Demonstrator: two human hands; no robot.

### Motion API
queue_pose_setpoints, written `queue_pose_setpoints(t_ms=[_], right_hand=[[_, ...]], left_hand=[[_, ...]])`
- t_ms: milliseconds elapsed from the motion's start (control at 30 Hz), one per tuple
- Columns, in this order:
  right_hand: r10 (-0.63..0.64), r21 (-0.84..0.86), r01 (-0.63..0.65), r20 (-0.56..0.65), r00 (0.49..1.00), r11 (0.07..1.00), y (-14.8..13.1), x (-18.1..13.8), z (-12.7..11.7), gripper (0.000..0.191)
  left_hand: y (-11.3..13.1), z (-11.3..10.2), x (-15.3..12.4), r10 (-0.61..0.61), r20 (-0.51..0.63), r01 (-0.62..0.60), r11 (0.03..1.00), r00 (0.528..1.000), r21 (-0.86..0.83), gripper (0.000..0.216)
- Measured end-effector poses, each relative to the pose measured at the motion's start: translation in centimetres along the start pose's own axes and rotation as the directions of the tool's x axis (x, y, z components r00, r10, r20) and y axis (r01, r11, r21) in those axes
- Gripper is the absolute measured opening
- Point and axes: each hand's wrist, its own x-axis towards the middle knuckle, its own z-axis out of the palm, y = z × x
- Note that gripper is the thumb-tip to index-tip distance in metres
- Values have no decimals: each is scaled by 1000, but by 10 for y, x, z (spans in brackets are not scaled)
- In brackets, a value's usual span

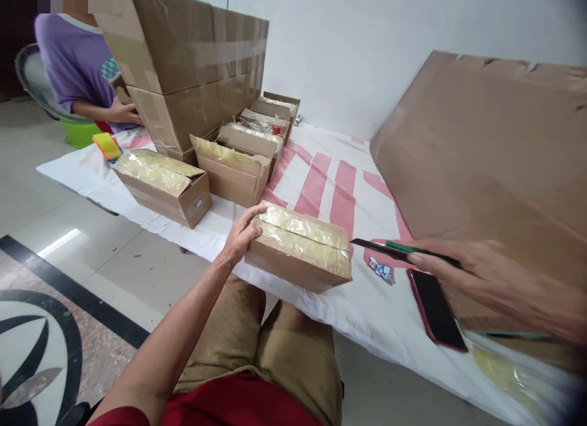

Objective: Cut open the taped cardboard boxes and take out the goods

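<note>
A small cardboard box (298, 261) lies in front of me near the table's edge, its top flaps covered with yellowish clear tape and a dark seam running between them. My left hand (243, 233) grips the box's left end, thumb and fingers on its upper corner. To the right, my right hand (477, 279) is closed around a utility knife (403, 250) with a green and black handle. The dark blade points left, its tip close to the box's right end; whether it touches is hard to tell. My right hand is slightly blurred.
A red-edged phone (435, 310) lies under my right hand. Left stand a taped box (162, 184), open boxes (232, 169) and a tall stack of cartons (192, 65). A tape dispenser (107, 146) sits near a person in purple (76, 65). A large cardboard sheet (486, 163) leans right.
</note>
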Motion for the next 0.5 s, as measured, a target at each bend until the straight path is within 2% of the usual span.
queue_pose_setpoints(t_ms=[100, 200, 333, 400, 500], right_hand=[[38, 135, -54, 114, 993, 989, -18, -6, -7, 40], [-65, 93, 54, 120, 991, 994, -54, 2, -3, 42], [-216, 0, 217, 72, 974, 976, -99, 29, 11, 46], [-261, -8, 262, 59, 964, 965, -110, 42, 18, 46], [-260, 16, 260, 65, 963, 965, -117, 53, 23, 44]], left_hand=[[6, 6, -4, -26, -18, 24, 997, 1000, -77, 77], [8, 10, -11, -58, -72, 48, 989, 996, -140, 80], [10, 12, -22, -27, -70, 19, 992, 997, -122, 77], [13, 12, -25, -9, -64, 3, 996, 998, -90, 80], [15, 12, -26, -11, -56, 6, 997, 998, -76, 84]])
